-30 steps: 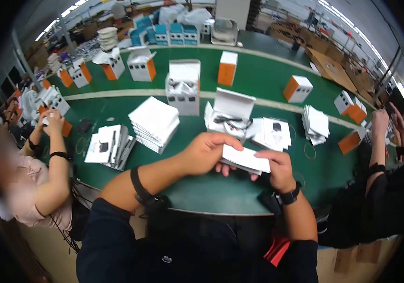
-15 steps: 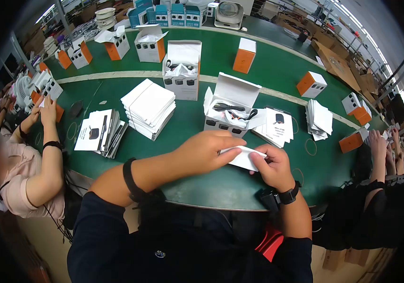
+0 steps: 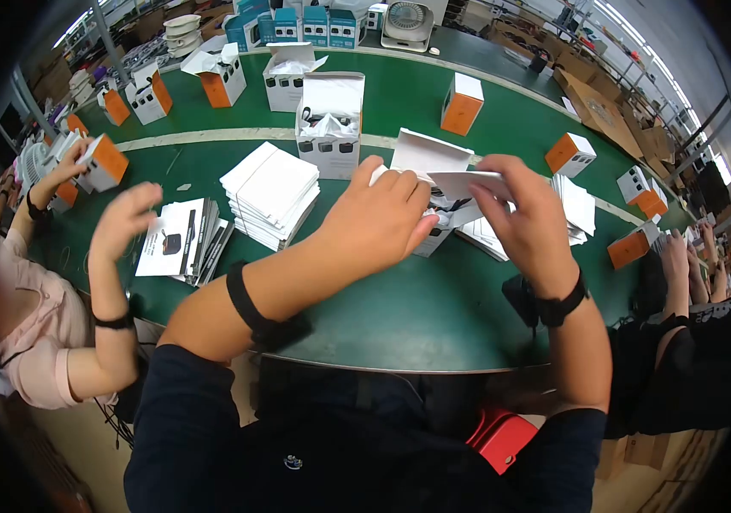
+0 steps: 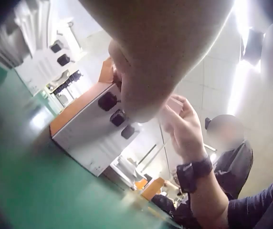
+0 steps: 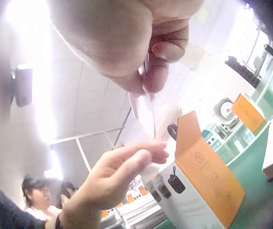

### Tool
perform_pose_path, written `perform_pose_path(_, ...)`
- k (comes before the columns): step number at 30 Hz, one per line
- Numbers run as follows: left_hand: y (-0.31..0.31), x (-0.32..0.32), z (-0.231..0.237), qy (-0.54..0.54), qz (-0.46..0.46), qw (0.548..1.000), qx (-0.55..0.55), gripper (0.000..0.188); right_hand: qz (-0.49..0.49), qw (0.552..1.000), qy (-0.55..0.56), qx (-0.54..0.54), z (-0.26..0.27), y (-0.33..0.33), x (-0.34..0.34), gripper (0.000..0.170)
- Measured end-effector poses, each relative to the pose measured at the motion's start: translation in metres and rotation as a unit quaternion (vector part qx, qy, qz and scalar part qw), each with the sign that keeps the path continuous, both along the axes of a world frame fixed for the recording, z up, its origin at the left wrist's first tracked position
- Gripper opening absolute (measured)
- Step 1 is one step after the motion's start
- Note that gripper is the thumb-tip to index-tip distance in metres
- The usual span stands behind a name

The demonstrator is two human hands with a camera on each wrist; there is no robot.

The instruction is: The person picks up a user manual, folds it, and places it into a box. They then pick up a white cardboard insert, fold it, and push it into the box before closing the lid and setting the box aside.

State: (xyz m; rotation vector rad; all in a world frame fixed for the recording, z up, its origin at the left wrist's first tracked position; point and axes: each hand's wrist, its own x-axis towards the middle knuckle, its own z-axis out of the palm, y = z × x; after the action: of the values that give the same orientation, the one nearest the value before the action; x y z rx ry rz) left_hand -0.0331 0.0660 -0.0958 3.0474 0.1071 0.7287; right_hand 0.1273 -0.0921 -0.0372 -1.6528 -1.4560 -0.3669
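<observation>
My right hand (image 3: 538, 224) pinches a folded white leaflet (image 3: 468, 182) between thumb and fingers, over the open box. That white and orange box (image 5: 208, 181) stands on the table with its lid (image 3: 430, 154) raised. My left hand (image 3: 375, 215) is at the box's mouth, its back toward the head camera. In the right wrist view, its fingers reach fairly straight to the top edge, beside an upright orange flap (image 5: 189, 131). Cables and white wrapping inside the box are mostly hidden by my hands.
Left of the box stand a pile of white booklets (image 3: 267, 188) and printed manuals (image 3: 173, 238). Another open box (image 3: 328, 154) is behind them. More white sheets (image 3: 576, 205) lie to the right. People work on both sides; a neighbour's hand (image 3: 122, 222) is near the manuals.
Both hands have moved from the table's near side up to the open box. The leaflet, earlier between both hands, is now in my right hand. The left neighbour's arm has swung toward the manuals.
</observation>
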Motion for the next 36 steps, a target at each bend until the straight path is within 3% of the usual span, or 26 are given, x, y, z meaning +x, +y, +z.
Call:
perform_pose_path(2,-0.001,-0.001,-0.003,-0.016,0.017,0.999,-0.036,0.037,-0.024,0.978,-0.107,-0.180,0.007,0.007,0.007,0.017)
perform_pose_path(12,-0.001,-0.002,-0.008,-0.046,0.004,0.992,-0.121,0.033,0.035,0.923,-0.311,-0.225,0.029,0.031,-0.002,0.010)
perform_pose_path(18,0.002,-0.003,-0.010,-0.060,-0.001,0.989,-0.132,0.032,0.017,0.932,-0.198,-0.304,0.016,0.037,-0.008,0.008)
perform_pose_path(21,0.005,-0.003,-0.011,-0.082,-0.017,0.986,-0.146,0.031,-0.034,0.922,-0.184,-0.339,0.014,0.048,-0.014,0.011)
perform_pose_path(24,0.005,-0.003,-0.012,-0.088,-0.024,0.985,-0.148,0.031,0.007,0.912,-0.228,-0.340,-0.002,0.056,-0.016,0.015)
perform_pose_path(28,0.009,-0.004,-0.011,-0.092,-0.027,0.983,-0.154,0.032,-0.007,0.894,-0.261,-0.363,0.015,0.053,-0.022,0.014)
perform_pose_path(36,0.015,-0.004,-0.007,-0.094,-0.037,0.985,-0.139,0.033,-0.008,0.879,-0.180,-0.442,0.009,0.073,-0.007,0.012)
